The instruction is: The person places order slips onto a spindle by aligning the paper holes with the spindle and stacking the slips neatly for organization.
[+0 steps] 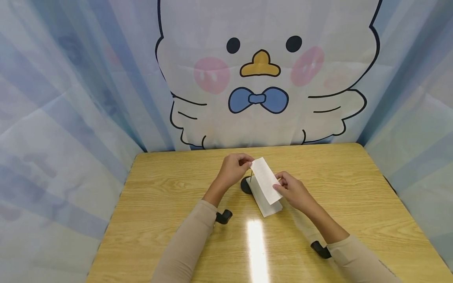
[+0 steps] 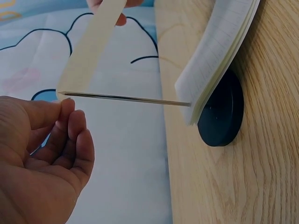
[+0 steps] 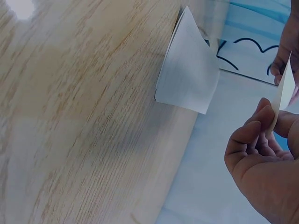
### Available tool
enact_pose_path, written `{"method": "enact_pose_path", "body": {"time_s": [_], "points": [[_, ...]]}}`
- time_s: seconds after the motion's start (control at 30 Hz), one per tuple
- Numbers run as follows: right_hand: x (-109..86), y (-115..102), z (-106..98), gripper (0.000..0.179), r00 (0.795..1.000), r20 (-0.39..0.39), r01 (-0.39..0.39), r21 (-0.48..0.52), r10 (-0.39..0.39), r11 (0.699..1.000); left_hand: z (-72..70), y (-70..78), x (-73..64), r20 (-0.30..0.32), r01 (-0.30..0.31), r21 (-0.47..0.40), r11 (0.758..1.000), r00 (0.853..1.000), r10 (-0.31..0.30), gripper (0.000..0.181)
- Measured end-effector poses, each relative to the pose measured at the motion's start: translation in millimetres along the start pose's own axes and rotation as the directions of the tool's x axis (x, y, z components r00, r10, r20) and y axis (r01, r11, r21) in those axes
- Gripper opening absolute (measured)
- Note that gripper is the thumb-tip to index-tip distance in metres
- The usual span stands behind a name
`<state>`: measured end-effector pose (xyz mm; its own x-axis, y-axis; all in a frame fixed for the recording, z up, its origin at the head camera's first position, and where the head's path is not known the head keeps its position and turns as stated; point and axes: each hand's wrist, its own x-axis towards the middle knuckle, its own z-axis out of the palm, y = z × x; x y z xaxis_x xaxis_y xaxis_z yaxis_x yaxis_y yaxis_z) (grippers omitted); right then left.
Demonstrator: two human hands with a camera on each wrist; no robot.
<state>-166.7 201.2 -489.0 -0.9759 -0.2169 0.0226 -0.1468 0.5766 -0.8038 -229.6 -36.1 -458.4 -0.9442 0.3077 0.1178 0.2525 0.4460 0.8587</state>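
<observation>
A receipt spike has a thin metal rod (image 2: 126, 98) rising from a round black base (image 2: 229, 109). Several white paper slips (image 2: 212, 51) lie stacked low on the rod, in the head view slanting toward the person. Above them is a single slip of paper (image 1: 265, 179), one end right at the rod's pointed tip. My left hand (image 1: 233, 168) pinches that end between thumb and forefinger, close beside the tip. With its thumb and fingers, my right hand (image 1: 296, 192) pinches the slip's nearer end, as the right wrist view also shows.
Everything stands on a wood-grain table (image 1: 170, 220). Behind it hangs a curtain (image 1: 219, 129) with a cartoon bird; more curtains hang on both sides. Black wrist devices show on the left (image 1: 224, 217) and right (image 1: 320, 249) arms.
</observation>
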Motion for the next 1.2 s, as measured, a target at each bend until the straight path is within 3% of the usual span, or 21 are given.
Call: {"method": "enact_pose_path", "body": {"time_s": [0.3,0.57,1.2], "points": [[0.1,1,3,0.027,1.000,-0.013,0.006,-0.005,-0.006,1.000,0.5,-0.1,0.5,0.000,0.002,0.014,1.000,1.000,-0.002,0.017],[-4.3,12,11,0.026,0.999,0.021,-0.030,-0.054,0.031,0.998,7.2,-18.1,-1.6,0.054,0.064,0.006,0.998,0.996,-0.064,0.016],[-5.4,26,23,0.028,0.993,0.077,-0.080,-0.155,0.092,0.985,21.3,-44.1,4.0,0.090,0.051,0.069,0.996,0.994,-0.057,0.010]]}}
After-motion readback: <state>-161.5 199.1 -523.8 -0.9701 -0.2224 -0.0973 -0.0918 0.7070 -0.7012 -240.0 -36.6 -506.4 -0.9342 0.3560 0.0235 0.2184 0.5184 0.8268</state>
